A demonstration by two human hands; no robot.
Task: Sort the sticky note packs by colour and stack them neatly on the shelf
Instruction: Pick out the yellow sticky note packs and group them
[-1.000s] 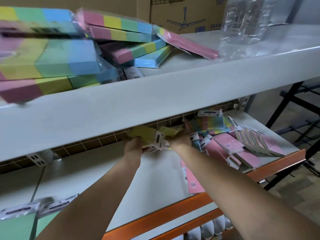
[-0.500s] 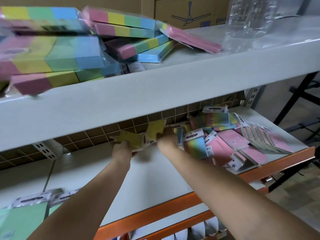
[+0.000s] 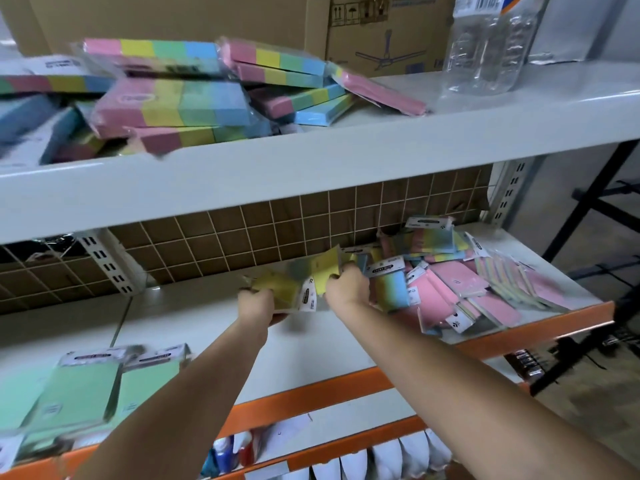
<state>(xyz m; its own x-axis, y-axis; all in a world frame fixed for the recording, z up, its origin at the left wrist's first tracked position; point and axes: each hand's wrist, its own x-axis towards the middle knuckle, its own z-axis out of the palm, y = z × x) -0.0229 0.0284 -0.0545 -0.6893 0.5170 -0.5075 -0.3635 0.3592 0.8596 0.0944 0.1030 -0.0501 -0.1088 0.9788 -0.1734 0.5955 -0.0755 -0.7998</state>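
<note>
Both my hands reach into the middle shelf (image 3: 207, 327). My left hand (image 3: 258, 306) grips a yellow sticky note pack (image 3: 277, 289) lying flat. My right hand (image 3: 346, 287) pinches a second yellow pack (image 3: 325, 271), held tilted upward just beside the first. To the right lies a loose heap of packs: pink ones (image 3: 450, 289), a rainbow one (image 3: 389, 289) and striped ones (image 3: 502, 275). Two green packs (image 3: 86, 389) lie side by side at the shelf's front left.
The upper shelf (image 3: 311, 150) carries a jumble of large multicolour note blocks (image 3: 173, 105), a clear plastic bottle (image 3: 485, 46) and a cardboard box (image 3: 381, 29). A wire grid (image 3: 277, 223) backs the middle shelf. Its front edge is orange (image 3: 311, 396). Bottles stand below.
My view has dropped, so more of the middle shelf shows. Both hands stayed on the yellow packs and drew slightly apart, the right one lifting its pack.
</note>
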